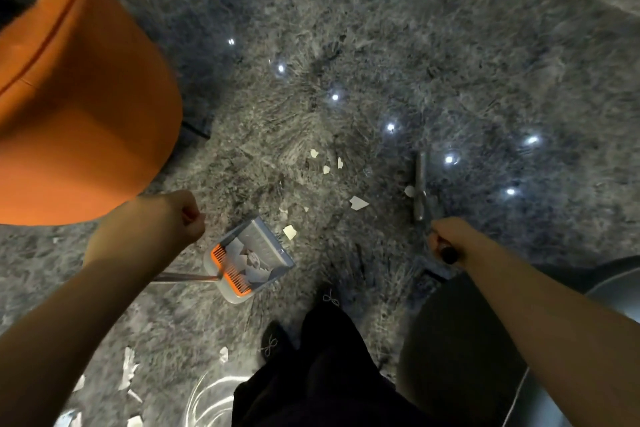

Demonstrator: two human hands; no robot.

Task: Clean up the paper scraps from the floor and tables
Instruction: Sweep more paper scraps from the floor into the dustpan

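Several white paper scraps [358, 202] lie on the glossy grey marble floor ahead of me. A grey dustpan [252, 258] with an orange comb edge rests on the floor at centre left, with scraps inside it. My left hand [183, 218] is curled in a fist above the dustpan's long handle [183, 277]; its grip on the handle is hidden. My right hand [445, 239] grips the dark handle of a broom, whose grey head [420, 187] stands on the floor right of the scraps. More scraps [128, 371] lie at lower left.
A large orange rounded seat [79, 107] fills the upper left. A dark round piece of furniture [485, 340] sits at lower right. My dark trousers and shoes [311, 340] are at bottom centre. Ceiling lights reflect as bright spots on the floor.
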